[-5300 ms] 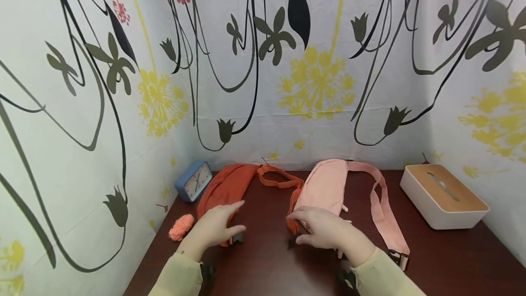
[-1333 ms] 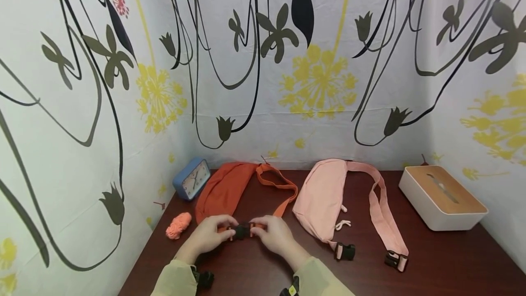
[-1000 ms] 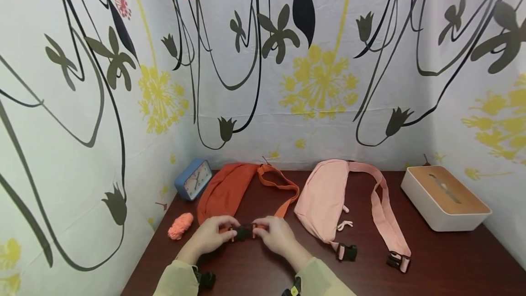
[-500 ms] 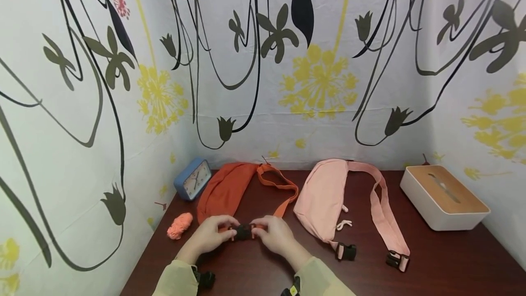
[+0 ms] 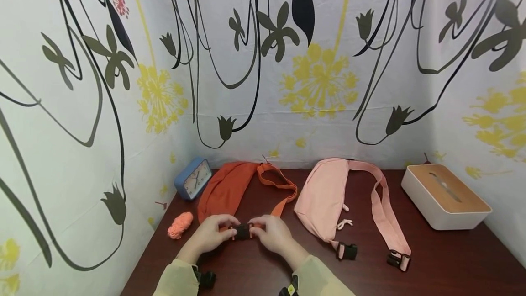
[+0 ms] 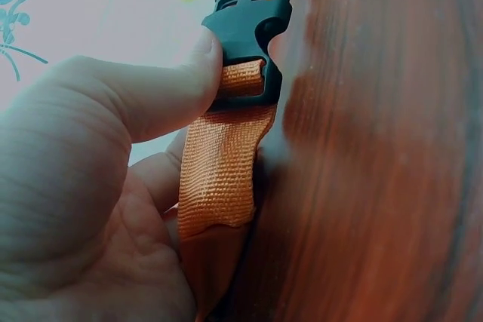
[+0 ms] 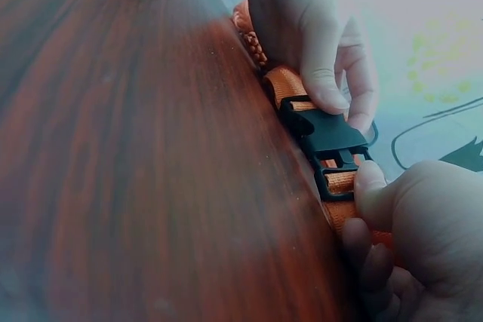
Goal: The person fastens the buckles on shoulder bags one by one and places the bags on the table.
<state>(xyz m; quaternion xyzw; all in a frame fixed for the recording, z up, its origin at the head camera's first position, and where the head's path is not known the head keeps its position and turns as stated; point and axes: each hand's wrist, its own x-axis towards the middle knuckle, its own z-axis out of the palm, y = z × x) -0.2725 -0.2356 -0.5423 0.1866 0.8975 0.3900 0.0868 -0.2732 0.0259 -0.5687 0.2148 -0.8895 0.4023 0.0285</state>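
Note:
An orange waist bag (image 5: pixel 222 191) lies with its strap (image 5: pixel 283 203) looped round to the front. At the strap's front, my left hand (image 5: pixel 211 236) pinches the black socket half of a side-release buckle (image 6: pixel 249 32) between thumb and fingers. From the other side my right hand (image 5: pixel 277 237) pinches the prong half (image 7: pixel 337 185) by its frame and orange webbing. In the right wrist view the prongs sit in the socket's mouth, with a little of them still showing. The buckle is held close over the table, and part of the webbing is hidden behind the fingers.
A pink waist bag (image 5: pixel 322 195) lies to the right, its buckle halves (image 5: pixel 348 251) apart. A blue alarm clock (image 5: pixel 193 179) and a coral yarn bundle (image 5: pixel 180 225) are at left. A white tissue box (image 5: pixel 448 214) with a wooden lid stands at right. Patterned cloth walls (image 5: pixel 263 99) enclose the table.
Earlier both hands hovered open and apart; then they came together on the orange strap's buckle. Over the last second the right hand has shifted slightly left, bringing the halves a little closer.

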